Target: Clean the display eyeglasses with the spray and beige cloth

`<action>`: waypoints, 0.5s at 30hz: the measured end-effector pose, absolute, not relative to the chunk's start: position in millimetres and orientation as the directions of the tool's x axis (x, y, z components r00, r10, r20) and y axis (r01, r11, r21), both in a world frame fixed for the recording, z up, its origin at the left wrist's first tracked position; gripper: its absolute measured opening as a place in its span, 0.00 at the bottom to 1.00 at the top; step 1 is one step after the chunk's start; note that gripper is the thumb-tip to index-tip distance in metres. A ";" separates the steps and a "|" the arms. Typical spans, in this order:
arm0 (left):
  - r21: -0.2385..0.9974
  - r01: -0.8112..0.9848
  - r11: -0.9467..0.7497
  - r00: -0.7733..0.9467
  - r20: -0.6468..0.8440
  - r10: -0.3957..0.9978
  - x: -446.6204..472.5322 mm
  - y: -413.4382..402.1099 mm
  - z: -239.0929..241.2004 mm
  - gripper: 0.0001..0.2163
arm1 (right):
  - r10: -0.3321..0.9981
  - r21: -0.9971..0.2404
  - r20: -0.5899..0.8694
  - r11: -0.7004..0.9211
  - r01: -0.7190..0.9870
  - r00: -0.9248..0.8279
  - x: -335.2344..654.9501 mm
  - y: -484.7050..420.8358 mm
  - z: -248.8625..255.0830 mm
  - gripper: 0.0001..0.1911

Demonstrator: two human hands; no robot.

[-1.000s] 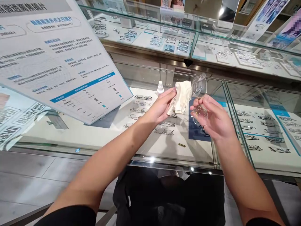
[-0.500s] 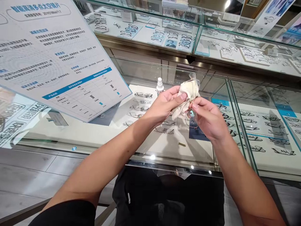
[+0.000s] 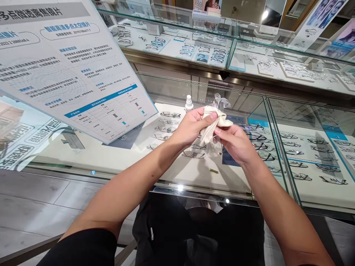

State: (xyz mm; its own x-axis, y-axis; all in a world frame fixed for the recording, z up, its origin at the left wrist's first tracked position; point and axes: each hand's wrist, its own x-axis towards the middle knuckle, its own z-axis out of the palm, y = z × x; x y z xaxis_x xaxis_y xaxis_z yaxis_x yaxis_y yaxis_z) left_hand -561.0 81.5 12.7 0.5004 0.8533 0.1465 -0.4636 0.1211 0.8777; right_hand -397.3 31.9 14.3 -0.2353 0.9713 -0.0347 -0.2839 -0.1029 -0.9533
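My left hand [image 3: 190,129] pinches a cream cleaning cloth [image 3: 208,130], thumb on top, folded over part of a pair of glasses. My right hand [image 3: 237,142] is closed at the cloth's right side, its thumb and fingertips gripping the glasses. A thin-rimmed lens of the glasses [image 3: 216,141] shows partly below the cloth; the rest of the frame is hidden. Crumpled clear plastic [image 3: 222,100] sticks up behind the cloth. A white spray bottle [image 3: 189,104] stands on the glass counter just beyond my left hand.
Beneath my hands is a glass display counter [image 3: 194,177] with rows of glasses inside. A small gold-coloured bar [image 3: 213,171] lies near the front. A large printed sign [image 3: 91,85] leans in from the left. Another glass showcase [image 3: 166,55] with eyeglasses stands across the back.
Both hands have shifted slightly left and lower. The cloth now covers more of the glasses, hiding most of the lens that hung in view. The view has turned a little left.
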 end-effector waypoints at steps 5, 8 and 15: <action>0.877 -0.465 0.123 0.521 0.159 0.839 -565.0 84.9 13.8 0.23 | 0.980 -0.951 -0.052 -0.108 -0.291 -0.192 -398.6 31.6 18.1 0.19; 0.878 -0.452 0.160 0.562 0.140 0.815 -571.0 87.0 18.6 0.23 | 0.982 -0.943 -0.058 -0.114 -0.312 -0.181 -395.4 31.5 23.5 0.19; 0.878 -0.453 0.153 0.541 0.135 0.830 -567.9 84.2 20.1 0.26 | 0.977 -0.929 -0.115 -0.171 -0.330 -0.182 -401.2 30.7 19.0 0.22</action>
State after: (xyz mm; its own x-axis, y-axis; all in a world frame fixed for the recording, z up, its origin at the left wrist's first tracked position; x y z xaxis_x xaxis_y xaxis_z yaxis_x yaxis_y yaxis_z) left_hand -567.9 84.2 20.1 0.5413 0.8300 0.1346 -0.4530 0.1530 0.8783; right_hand -401.2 30.7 19.0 -0.1821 0.9766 -0.1147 -0.3296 -0.1705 -0.9286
